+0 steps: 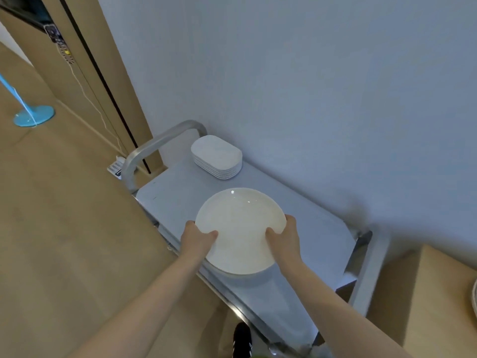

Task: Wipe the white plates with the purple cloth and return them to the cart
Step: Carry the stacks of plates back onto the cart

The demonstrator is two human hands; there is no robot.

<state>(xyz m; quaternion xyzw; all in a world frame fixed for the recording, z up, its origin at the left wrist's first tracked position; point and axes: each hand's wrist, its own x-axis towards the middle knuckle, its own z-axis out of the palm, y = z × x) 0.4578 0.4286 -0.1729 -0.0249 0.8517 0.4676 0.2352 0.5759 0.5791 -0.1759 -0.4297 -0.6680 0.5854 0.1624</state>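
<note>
A round white plate (238,226) is over the top shelf of the metal cart (178,187), held by both hands. My left hand (197,237) grips its left rim with the thumb on top. My right hand (285,237) grips its right rim, thumb on the plate's face. Whether the plate touches the shelf or hovers just above it I cannot tell. A stack of several white rectangular plates (216,157) stands at the far end of the shelf. No purple cloth is in view.
The cart stands against a pale wall (309,86), with its curved handle (160,140) at the far left. A wooden surface (444,306) with a plate edge lies at the right. A blue stand base (33,115) sits on the floor at the left.
</note>
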